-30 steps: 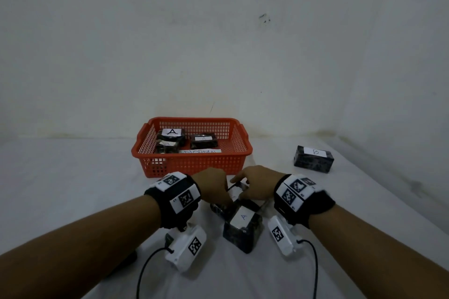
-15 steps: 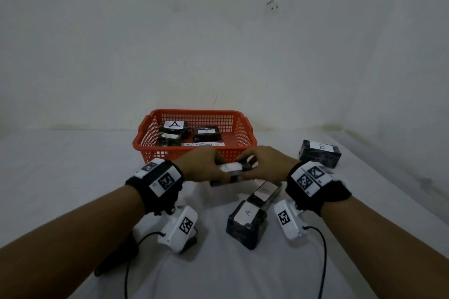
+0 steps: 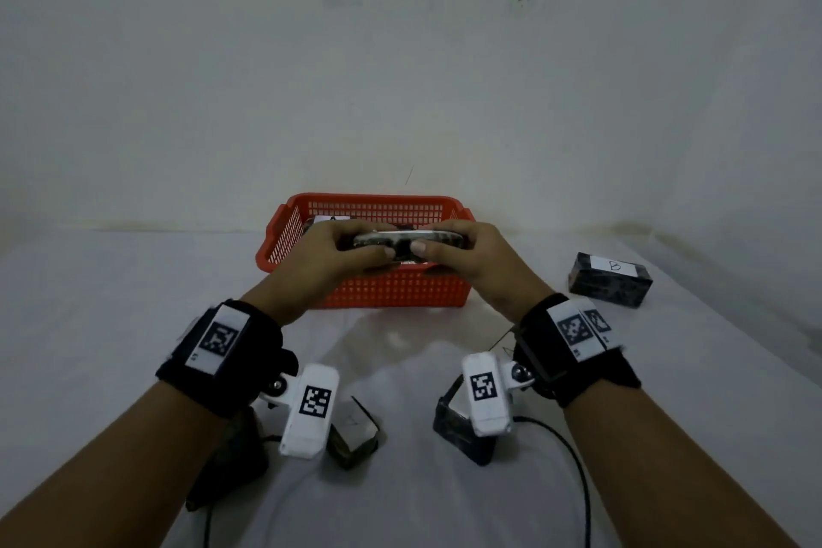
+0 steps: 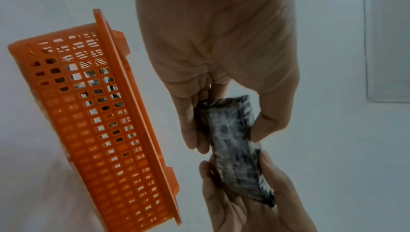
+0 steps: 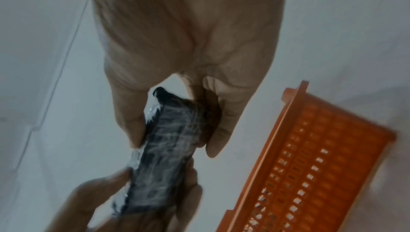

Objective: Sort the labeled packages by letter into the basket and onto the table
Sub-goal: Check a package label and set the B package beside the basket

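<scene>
Both hands hold one flat dark wrapped package (image 3: 402, 239) level above the front of the orange basket (image 3: 391, 289). My left hand (image 3: 331, 254) grips its left end and my right hand (image 3: 462, 256) grips its right end, thumbs on the near side. In the left wrist view the package (image 4: 235, 137) is pinched between fingers and thumb beside the basket (image 4: 99, 121). The right wrist view shows the package (image 5: 168, 148) and the basket (image 5: 321, 174). Its label is hidden. A package labelled A (image 3: 331, 219) lies inside the basket.
A dark package labelled B (image 3: 610, 278) lies on the white table at the right. Two more dark packages (image 3: 353, 432) (image 3: 458, 427) sit near me, partly behind the wrist cameras. A wall stands close behind the basket.
Both hands have lifted the flat package from the near pile and carried it forward and up to above the basket's front edge.
</scene>
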Demonstrator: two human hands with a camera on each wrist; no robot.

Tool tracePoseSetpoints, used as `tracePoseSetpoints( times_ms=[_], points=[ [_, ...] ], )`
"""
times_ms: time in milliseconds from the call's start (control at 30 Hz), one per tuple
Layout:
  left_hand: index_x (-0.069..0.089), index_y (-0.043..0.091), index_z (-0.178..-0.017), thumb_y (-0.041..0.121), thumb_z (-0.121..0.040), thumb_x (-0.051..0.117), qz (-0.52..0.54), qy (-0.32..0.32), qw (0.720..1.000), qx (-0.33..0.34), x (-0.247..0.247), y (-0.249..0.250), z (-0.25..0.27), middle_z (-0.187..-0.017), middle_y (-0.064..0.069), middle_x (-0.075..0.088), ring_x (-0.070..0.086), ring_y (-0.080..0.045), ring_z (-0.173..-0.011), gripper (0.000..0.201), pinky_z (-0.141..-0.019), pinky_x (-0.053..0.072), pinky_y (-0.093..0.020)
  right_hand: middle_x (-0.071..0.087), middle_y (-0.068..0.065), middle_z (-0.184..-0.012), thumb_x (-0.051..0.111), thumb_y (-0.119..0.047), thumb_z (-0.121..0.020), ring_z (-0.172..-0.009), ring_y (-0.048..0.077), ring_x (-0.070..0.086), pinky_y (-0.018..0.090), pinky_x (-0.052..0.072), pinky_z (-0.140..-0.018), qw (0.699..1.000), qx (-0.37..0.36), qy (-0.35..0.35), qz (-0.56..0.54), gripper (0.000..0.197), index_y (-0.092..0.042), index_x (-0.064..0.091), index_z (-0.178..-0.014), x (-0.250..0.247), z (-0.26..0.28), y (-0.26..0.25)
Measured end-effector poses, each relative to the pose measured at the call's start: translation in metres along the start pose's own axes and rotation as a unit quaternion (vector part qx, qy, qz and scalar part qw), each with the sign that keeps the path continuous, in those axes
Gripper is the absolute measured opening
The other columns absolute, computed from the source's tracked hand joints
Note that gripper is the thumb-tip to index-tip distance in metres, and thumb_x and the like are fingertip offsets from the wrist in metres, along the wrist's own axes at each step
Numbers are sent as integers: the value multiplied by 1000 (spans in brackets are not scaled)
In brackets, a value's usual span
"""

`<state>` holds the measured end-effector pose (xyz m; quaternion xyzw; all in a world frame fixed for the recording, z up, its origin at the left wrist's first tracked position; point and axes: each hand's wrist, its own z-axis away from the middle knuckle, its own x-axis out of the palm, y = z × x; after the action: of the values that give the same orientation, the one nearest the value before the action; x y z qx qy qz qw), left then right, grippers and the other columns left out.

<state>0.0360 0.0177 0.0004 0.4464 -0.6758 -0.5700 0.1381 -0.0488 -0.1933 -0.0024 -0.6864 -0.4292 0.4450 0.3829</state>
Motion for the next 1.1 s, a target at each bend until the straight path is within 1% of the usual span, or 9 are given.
tracePoseSetpoints(
  times_ms=[100, 200, 333, 500, 633, 767, 867, 1000, 1100],
  points=[
    [72, 16, -122, 22, -88, 73, 56, 41, 998, -1, -6, -6, 9, -114, -3, 76, 74, -19, -105, 34, -92, 58, -34, 78, 22, -106, 83, -20, -87, -98, 30, 76, 42, 60, -95, 999, 1, 20, -36, 31, -3, 77, -112, 19, -5, 3],
    [75, 13, -116, 22, -88, 73, 36, 76, 996, 3, -17, -14, 16, -105, -4, 78, 76, -20, -99, 29, -89, 60, -34, 78, 18, -108, 86, -20, -83, -102, 31, 76, 38, 61, -94, 998, 20, 9, -59, 35, -4, 76, -112, 36, -10, 6],
    [75, 14, -115, 27, -85, 72, 63, 91, 994, -4, -31, -21, 23, -106, -6, 78, 75, -23, -101, 32, -89, 60, -34, 79, 13, -109, 93, -34, -66, -106, 31, 76, 47, 58, -101, 993, 31, 2, -111, 48, -11, 79, -106, 50, -19, 10],
    [71, 6, -122, 21, -89, 70, 111, 69, 991, -26, -39, -30, 29, -117, -12, 75, 72, -28, -111, 36, -98, 55, -43, 80, 12, -108, 90, -30, -74, -105, 30, 77, 54, 55, -104, 994, 23, 5, -108, 40, -11, 79, -107, 55, -17, 10],
    [73, 7, -117, 12, -90, 71, 76, 92, 992, -26, -35, -32, 30, -108, -10, 77, 75, -24, -103, 28, -92, 60, -34, 79, 12, -111, 91, -38, -64, -107, 29, 76, 51, 57, -103, 993, 39, -4, -112, 56, -11, 77, -112, 59, -10, 12],
    [72, 7, -117, 25, -82, 75, 93, 53, 994, -33, -24, -32, 36, -110, -9, 76, 75, -22, -104, 40, -90, 60, -30, 79, 13, -110, 87, -23, -81, -106, 27, 76, 48, 58, -101, 995, 28, 8, -94, 35, -7, 77, -111, 62, 3, 15],
    [72, 3, -116, 13, -86, 74, 95, 70, 992, -32, -21, -32, 37, -105, -10, 78, 76, -23, -100, 31, -85, 60, -27, 78, 11, -111, 86, -21, -81, -107, 25, 75, 44, 59, -100, 996, 21, 12, -82, 34, -8, 77, -111, 63, 7, 17],
    [73, 6, -116, 17, -83, 77, 94, 91, 991, -29, -27, -33, 37, -109, -12, 77, 75, -25, -103, 35, -94, 59, -37, 77, 16, -114, 85, -23, -71, -111, 32, 74, 42, 58, -100, 988, 44, -9, -149, 51, -4, 73, -117, 57, 3, 16],
    [70, 9, -122, 23, -80, 81, 108, 60, 992, -39, -29, -35, 39, -116, -10, 75, 72, -24, -109, 45, -98, 56, -39, 80, 13, -109, 84, -21, -67, -109, 29, 76, 37, 60, -98, 988, 34, -1, -151, 47, -7, 74, -110, 50, 5, 16]
  ],
)
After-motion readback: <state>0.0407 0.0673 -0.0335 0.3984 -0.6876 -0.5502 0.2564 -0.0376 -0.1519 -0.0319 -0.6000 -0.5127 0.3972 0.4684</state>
